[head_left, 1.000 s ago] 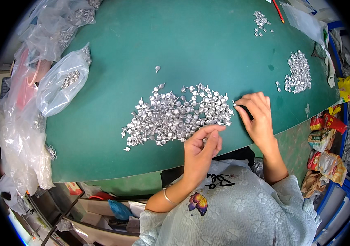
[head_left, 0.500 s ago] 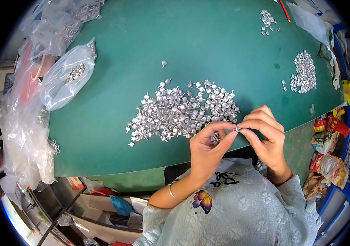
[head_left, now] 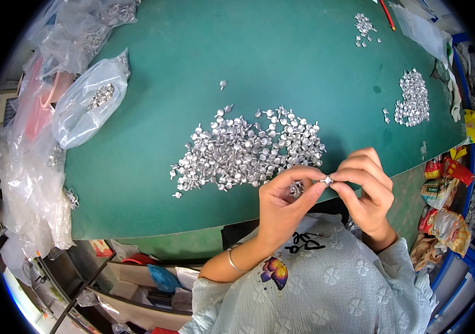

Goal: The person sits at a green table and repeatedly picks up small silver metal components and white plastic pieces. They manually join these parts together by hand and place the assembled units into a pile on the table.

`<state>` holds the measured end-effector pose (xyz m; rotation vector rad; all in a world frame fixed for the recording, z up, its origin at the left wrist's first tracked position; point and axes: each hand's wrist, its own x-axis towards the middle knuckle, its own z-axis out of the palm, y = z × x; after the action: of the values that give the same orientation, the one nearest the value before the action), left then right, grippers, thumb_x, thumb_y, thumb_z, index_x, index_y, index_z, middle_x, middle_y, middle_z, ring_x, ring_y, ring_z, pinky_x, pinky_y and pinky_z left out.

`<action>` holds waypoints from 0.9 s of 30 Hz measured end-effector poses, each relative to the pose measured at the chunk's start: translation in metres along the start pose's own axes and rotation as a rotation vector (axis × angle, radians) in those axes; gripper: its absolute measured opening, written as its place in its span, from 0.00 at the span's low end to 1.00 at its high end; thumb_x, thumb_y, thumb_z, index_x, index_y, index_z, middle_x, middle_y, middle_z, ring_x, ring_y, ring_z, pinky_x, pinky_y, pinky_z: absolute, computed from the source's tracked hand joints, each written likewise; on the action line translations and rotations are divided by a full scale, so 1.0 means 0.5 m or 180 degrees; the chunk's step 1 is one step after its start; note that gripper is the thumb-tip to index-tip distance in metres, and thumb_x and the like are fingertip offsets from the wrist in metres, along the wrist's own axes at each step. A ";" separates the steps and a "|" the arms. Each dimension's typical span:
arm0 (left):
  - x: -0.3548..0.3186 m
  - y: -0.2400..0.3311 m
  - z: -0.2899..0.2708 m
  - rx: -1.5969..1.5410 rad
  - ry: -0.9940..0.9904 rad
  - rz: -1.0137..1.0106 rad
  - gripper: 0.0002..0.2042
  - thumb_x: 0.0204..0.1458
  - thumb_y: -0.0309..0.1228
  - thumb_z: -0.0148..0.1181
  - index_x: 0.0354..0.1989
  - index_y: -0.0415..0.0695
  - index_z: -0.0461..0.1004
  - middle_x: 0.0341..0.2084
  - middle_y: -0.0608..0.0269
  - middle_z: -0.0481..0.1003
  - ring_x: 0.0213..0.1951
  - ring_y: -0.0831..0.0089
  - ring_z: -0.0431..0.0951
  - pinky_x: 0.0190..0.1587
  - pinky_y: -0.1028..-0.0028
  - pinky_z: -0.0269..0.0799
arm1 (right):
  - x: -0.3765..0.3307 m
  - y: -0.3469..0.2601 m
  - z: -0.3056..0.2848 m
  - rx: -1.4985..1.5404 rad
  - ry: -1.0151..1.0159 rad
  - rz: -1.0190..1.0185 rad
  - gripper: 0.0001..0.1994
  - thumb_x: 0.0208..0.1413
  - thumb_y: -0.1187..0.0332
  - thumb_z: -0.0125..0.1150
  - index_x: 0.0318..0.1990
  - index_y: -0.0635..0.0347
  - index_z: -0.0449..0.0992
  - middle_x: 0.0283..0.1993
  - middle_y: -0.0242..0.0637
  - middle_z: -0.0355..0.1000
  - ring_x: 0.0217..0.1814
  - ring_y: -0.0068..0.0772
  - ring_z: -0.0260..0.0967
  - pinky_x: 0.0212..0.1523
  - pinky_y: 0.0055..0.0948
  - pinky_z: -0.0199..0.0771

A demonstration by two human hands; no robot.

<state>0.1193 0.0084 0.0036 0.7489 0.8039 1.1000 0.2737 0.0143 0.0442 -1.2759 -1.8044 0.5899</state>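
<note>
Along the far left, large clear plastic bags [head_left: 31, 189] are heaped at the edge of a green table [head_left: 165, 55]. Just beside them, on the tabletop, a smaller clear bag [head_left: 84, 114] is laid, with a cluster of metal parts seen inside. Below the table edge, a blue bag [head_left: 165, 278] is kept among boxes.

The middle of the table is taken up by a broad heap of small silver pieces [head_left: 237, 153], many round-headed with a short stem. Beyond the heap, a single piece [head_left: 223, 84] is set apart.

At the heap's near right edge, the left hand [head_left: 282, 203] is held with thumb and forefinger pinched on a small silver piece [head_left: 327, 181]. More silver is seen through the loop of these fingers; whether it is in the palm or on the table cannot be told. The same piece is gripped from the other side by the right hand [head_left: 365, 192], its thumb and forefinger closed narrowly.

Farther right, a small scatter of silver parts [head_left: 364, 25] is found near a red pencil [head_left: 386, 15], and a dense silver pile [head_left: 414, 97] is gathered near the table's right edge. Beyond that edge, colourful packets [head_left: 443, 192] are stacked.
</note>
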 end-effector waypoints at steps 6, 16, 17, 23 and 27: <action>0.001 -0.004 -0.002 -0.0236 -0.0149 0.0125 0.07 0.49 0.16 0.58 0.36 0.36 0.74 0.33 0.65 0.74 0.30 0.85 0.67 0.32 0.84 0.63 | -0.003 -0.003 0.001 -0.0059 0.0075 -0.0146 0.09 0.36 0.78 0.68 0.29 0.64 0.77 0.29 0.36 0.71 0.31 0.35 0.65 0.33 0.31 0.59; 0.000 0.002 0.000 -0.0239 -0.0170 0.0036 0.06 0.48 0.16 0.58 0.35 0.36 0.74 0.34 0.61 0.74 0.35 0.80 0.70 0.38 0.80 0.64 | -0.004 -0.004 -0.001 -0.0048 0.0074 -0.0227 0.09 0.37 0.78 0.67 0.30 0.64 0.76 0.29 0.36 0.71 0.30 0.35 0.65 0.33 0.30 0.60; 0.002 -0.001 0.000 -0.0239 -0.0183 0.0104 0.06 0.49 0.16 0.58 0.36 0.36 0.74 0.33 0.63 0.74 0.32 0.82 0.69 0.35 0.82 0.63 | -0.004 -0.004 0.000 -0.0049 0.0074 -0.0233 0.09 0.37 0.78 0.67 0.30 0.64 0.76 0.29 0.36 0.71 0.30 0.35 0.65 0.33 0.31 0.60; 0.003 -0.003 0.000 -0.0225 -0.0196 0.0156 0.06 0.49 0.17 0.58 0.35 0.37 0.74 0.32 0.65 0.73 0.30 0.84 0.67 0.31 0.85 0.63 | -0.005 -0.002 0.000 -0.0063 0.0089 -0.0202 0.09 0.37 0.78 0.67 0.30 0.64 0.76 0.29 0.36 0.71 0.30 0.35 0.65 0.33 0.31 0.60; 0.004 -0.004 0.001 -0.0220 -0.0195 0.0196 0.05 0.49 0.17 0.59 0.34 0.37 0.74 0.32 0.64 0.73 0.30 0.84 0.67 0.31 0.85 0.62 | -0.007 -0.003 0.001 -0.0026 0.0111 -0.0186 0.09 0.38 0.78 0.67 0.30 0.64 0.76 0.29 0.36 0.71 0.30 0.35 0.65 0.33 0.30 0.60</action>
<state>0.1213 0.0098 0.0018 0.7497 0.6915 1.1490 0.2731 0.0106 0.0436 -1.2275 -1.8108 0.5255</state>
